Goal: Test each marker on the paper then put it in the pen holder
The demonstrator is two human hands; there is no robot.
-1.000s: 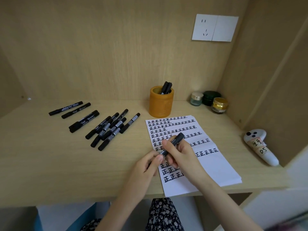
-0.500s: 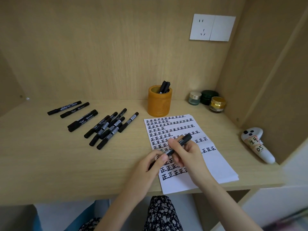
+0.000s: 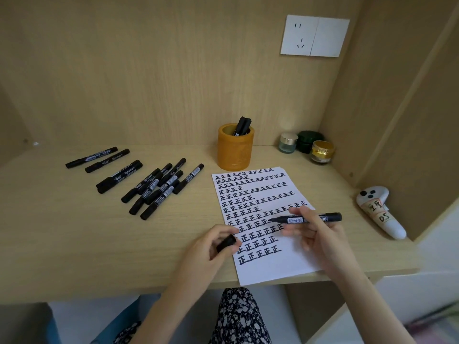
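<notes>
Pinching a black cap (image 3: 226, 243) between curled fingers, the left hand (image 3: 208, 249) is holding it at the near left edge of the paper (image 3: 273, 265). Just beside it, the right hand (image 3: 318, 237) is gripping the uncapped marker (image 3: 294, 220) by its barrel, keeping it nearly level with the tip pointing left over the written rows. Whether the tip is touching the sheet cannot be told. Farther left, loose capped markers (image 3: 159, 187) are lying on the desk (image 3: 74, 244). Behind the paper, the orange pen holder (image 3: 236, 157) is standing upright, holding a few markers. Small jars (image 3: 288, 142) are sitting in the back right corner.
</notes>
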